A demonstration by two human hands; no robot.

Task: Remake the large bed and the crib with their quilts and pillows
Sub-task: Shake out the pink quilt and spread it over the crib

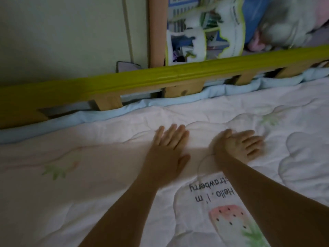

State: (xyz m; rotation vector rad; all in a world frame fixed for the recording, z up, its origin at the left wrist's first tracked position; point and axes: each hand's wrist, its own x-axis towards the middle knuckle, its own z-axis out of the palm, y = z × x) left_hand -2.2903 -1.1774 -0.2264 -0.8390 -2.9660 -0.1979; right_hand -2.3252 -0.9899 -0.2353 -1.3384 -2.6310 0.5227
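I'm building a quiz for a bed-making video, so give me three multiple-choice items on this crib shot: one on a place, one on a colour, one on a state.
1. Where do both hands lie?
A. on the quilt
B. on the rail
C. on the wall

2. What colour is the top of the crib rail?
A. red
B. yellow-green
C. black

3. How are the fingers of the left hand?
A. curled in a fist
B. pinching the quilt's edge
C. straight and flat on the quilt

Answers:
1. A: the left hand and right hand both rest on the white strawberry quilt, short of the rail.
2. B: the crib rail has a yellow-green top over bare wooden slats.
3. C: the left hand's fingers lie straight, palm down, on the fabric and hold nothing.
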